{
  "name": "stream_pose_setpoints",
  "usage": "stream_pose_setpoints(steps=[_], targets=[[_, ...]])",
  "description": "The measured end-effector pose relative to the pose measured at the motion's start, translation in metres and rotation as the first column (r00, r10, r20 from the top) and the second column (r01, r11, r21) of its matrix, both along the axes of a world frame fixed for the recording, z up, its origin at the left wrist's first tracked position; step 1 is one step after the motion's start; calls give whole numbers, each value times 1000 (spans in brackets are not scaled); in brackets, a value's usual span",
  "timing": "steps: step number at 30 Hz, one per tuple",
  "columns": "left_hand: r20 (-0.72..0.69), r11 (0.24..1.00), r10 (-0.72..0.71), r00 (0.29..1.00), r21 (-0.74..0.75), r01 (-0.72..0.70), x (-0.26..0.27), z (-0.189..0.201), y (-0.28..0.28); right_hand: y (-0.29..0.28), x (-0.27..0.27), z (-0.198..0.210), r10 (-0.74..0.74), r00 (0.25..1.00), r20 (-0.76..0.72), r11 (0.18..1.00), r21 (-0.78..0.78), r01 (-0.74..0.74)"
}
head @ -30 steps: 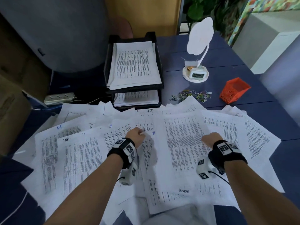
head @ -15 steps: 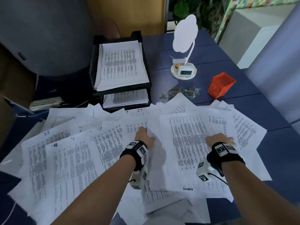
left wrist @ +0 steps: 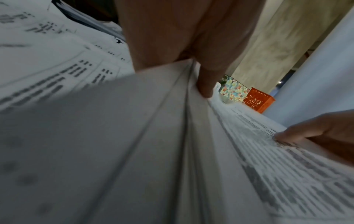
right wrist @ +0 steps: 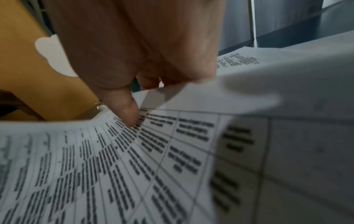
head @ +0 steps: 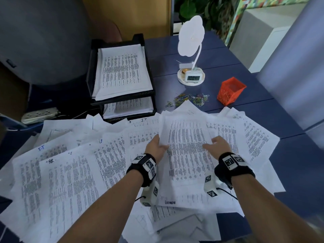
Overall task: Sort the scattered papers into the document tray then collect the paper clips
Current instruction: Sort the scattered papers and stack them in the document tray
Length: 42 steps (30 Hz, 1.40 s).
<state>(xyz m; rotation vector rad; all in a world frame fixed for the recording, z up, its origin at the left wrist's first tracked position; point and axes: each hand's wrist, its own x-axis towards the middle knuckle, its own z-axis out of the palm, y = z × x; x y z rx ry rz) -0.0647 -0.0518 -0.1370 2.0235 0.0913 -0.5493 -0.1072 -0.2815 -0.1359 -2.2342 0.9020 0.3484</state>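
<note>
Printed papers (head: 73, 174) lie scattered across the near half of the blue table (head: 219, 55). Both hands hold a small stack of sheets (head: 185, 148) lifted off the pile. My left hand (head: 156, 148) grips its left edge, thumb on top, as the left wrist view shows at the stack's edge (left wrist: 184, 121). My right hand (head: 216, 144) grips the right edge, thumb pressed on the print (right wrist: 130, 112). A black two-tier document tray (head: 149, 74) holding papers stands at the back left. Coloured paper clips (head: 190, 99) lie loose beyond the papers.
An orange mesh cup (head: 230, 92) stands right of the clips. A white desk lamp with a small clock (head: 192, 77) sits behind them. A power strip (head: 39, 114) lies left of the tray. A grey chair back (head: 43, 39) rises at the far left.
Both hands moved inward from flat on the spread sheets and took hold of a stack by its two side edges, raising it off the pile. The head view shifted slightly.
</note>
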Motion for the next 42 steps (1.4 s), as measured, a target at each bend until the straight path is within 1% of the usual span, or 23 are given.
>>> stream_pose_setpoints(steps=[2, 3, 5, 7, 8, 9, 10, 12, 13, 14, 16, 18, 20, 21, 23, 25, 26, 28, 30, 32, 35, 39, 42], targets=[[-1, 992, 32, 999, -126, -32, 2, 10, 8, -3, 1, 0, -110, 988, 112, 993, 50, 105], [3, 983, 37, 999, -181, -36, 4, 17, 13, -3, 2, 2, -141, 979, 150, 989, 75, 131], [32, 967, 47, 998, -250, -37, 13, 30, 24, -5, 6, 4, -182, 957, 228, 975, 171, 144], [79, 957, 69, 994, -288, -44, 23, 45, 35, -3, 11, 11, -188, 951, 247, 960, 250, 125], [104, 950, 86, 991, -308, -50, 28, 52, 40, -3, 14, 11, -151, 958, 243, 966, 244, 90], [121, 945, 109, 987, -321, -65, 32, 57, 45, -3, 17, 13, -83, 975, 205, 978, 205, 40], [137, 940, 135, 981, -332, -83, 34, 61, 49, -3, 20, 13, 11, 988, 153, 988, 150, -34], [165, 931, 195, 967, -341, -130, 39, 66, 59, -1, 25, 16, 157, 986, 51, 984, 77, -160], [173, 926, 218, 960, -347, -148, 39, 68, 62, 3, 27, 20, 186, 982, 36, 979, 81, -189], [176, 921, 236, 956, -353, -163, 39, 71, 66, 6, 31, 23, 197, 979, 56, 973, 109, -202], [188, 912, 249, 950, -374, -165, 39, 80, 72, 19, 40, 37, 153, 972, 179, 963, 196, -188], [224, 895, 262, 938, -420, -150, 41, 92, 80, 33, 48, 55, 89, 944, 319, 929, 316, -194], [272, 868, 301, 914, -476, -144, 44, 106, 88, 45, 58, 73, 28, 912, 408, 854, 464, -234], [295, 853, 320, 900, -503, -138, 46, 113, 92, 50, 63, 84, 18, 897, 442, 821, 506, -266], [332, 823, 341, 880, -557, -108, 49, 128, 99, 60, 72, 105, 24, 854, 520, 790, 513, -335], [350, 819, 344, 871, -565, -96, 50, 137, 104, 69, 80, 121, 40, 810, 586, 795, 473, -381], [351, 822, 348, 870, -560, -102, 50, 139, 105, 74, 84, 126, 37, 790, 612, 805, 450, -387], [324, 815, 398, 858, -554, -169, 49, 141, 104, 85, 88, 135, 3, 748, 663, 817, 430, -384], [290, 777, 481, 827, -578, -249, 48, 140, 103, 96, 90, 139, -46, 711, 702, 818, 435, -376], [263, 744, 531, 805, -599, -295, 47, 135, 105, 104, 90, 139, -76, 690, 719, 817, 442, -371], [233, 757, 512, 827, -578, -305, 46, 122, 115, 108, 91, 128, -85, 712, 697, 803, 471, -365], [242, 750, 507, 827, -597, -285, 48, 110, 126, 105, 91, 118, -126, 740, 661, 799, 510, -318], [220, 737, 504, 835, -613, -283, 49, 113, 120, 110, 91, 123, -74, 741, 667, 802, 481, -353]])
